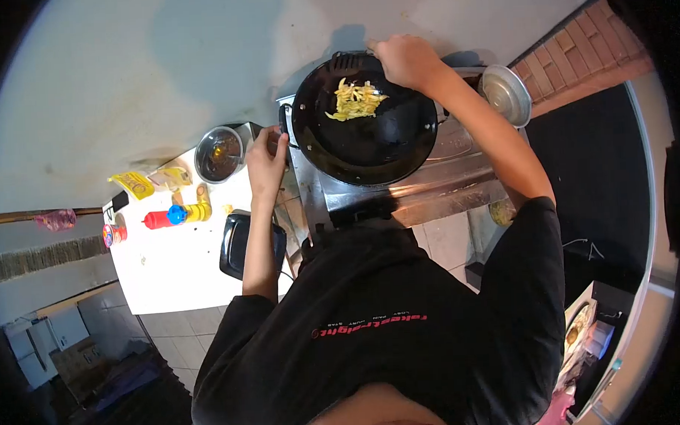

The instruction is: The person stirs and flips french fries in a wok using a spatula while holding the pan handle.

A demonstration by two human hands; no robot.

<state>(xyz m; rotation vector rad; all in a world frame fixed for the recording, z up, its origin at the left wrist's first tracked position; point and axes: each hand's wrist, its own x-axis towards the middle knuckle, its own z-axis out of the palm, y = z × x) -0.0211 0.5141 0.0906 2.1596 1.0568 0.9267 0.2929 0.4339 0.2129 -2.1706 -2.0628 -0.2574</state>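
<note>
A black wok (pixel 398 154) sits on the stove, with a heap of yellowish cut food pieces (pixel 358 99) in its upper part. My left hand (pixel 265 161) is closed around the wok's left side handle (pixel 285 124). Over the wok's far rim, my right hand (pixel 406 60) is closed on the handle of a black slotted spatula (pixel 347 61). The spatula's head lies at the wok's far edge, just beyond the food. My right fingers are partly turned away from view.
Left of the stove, a white table (pixel 162 271) bears a metal bowl (pixel 219 154), a red bottle (pixel 157 219), a yellow bottle with a blue cap (pixel 189 212), a yellow packet (pixel 132 184) and a black tray (pixel 236 242). A metal lid (pixel 506 94) is at the right.
</note>
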